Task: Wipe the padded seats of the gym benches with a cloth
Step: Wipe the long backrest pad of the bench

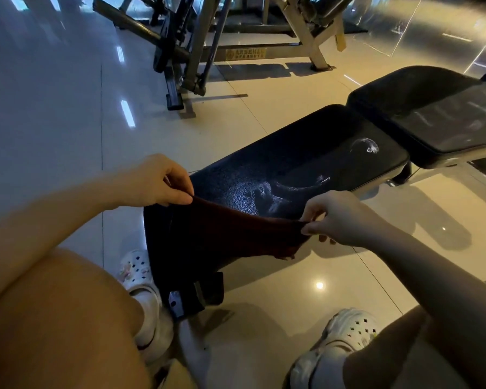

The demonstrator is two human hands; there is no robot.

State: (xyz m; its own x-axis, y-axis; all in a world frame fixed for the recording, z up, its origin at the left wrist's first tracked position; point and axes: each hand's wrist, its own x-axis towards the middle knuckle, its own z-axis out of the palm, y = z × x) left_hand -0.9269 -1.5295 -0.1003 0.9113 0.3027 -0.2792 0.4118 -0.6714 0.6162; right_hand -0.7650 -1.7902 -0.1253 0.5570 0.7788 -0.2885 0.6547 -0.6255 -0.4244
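A dark red cloth [236,234] is held stretched above the near end of the black padded bench seat [306,164], pinched by the left hand [163,181] and right hand [334,217]. Whitish smears [260,196] should be covered with flat, overlapping strokes.

Dim, warm light across the scene, cooler and bluish in the upper left of the frame. The glossy floor [306,304] throws glare: white streaks at left, a small round hotspot at lower centre, a tiny one at right. The bench pad [306,164] stays near black, only smears on it catching light at centre. Soft shadows fall right of the bench and under the machine frame [197,51] at top. Wide-angle bending curves the edges; the legs at the bottom corners are slightly soft.
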